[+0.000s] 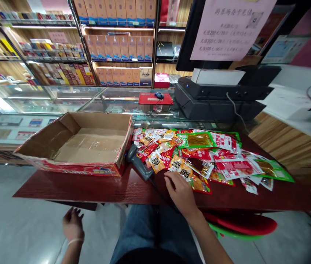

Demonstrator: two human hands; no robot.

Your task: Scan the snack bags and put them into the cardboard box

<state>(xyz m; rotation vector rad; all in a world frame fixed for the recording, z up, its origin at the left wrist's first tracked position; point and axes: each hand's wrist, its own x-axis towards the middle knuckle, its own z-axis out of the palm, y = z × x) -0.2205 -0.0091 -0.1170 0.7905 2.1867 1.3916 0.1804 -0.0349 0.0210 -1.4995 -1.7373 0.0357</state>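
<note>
My left hand point(73, 224) hangs in the air below the front edge of the table, its fingers loosely bent and apart, with nothing in them. Over the table's front part, my right hand point(181, 193) is open with the palm down, close to small orange snack packets point(176, 162). A mixed pile of snack packets spreads across the table, among them a green-edged packet point(196, 139) and a red and white packet point(235, 165). Left of the pile lies a black barcode scanner point(139, 164). An open cardboard box point(89, 169) with red printed sides stands beside it.
Everything rests on a dark red table point(95, 189). Behind it are a glass counter, a red mouse pad point(146, 98) with a mouse, and a black cash register point(221, 104) under a monitor. A red and green stool point(243, 224) stands below. Stocked shelves line the back.
</note>
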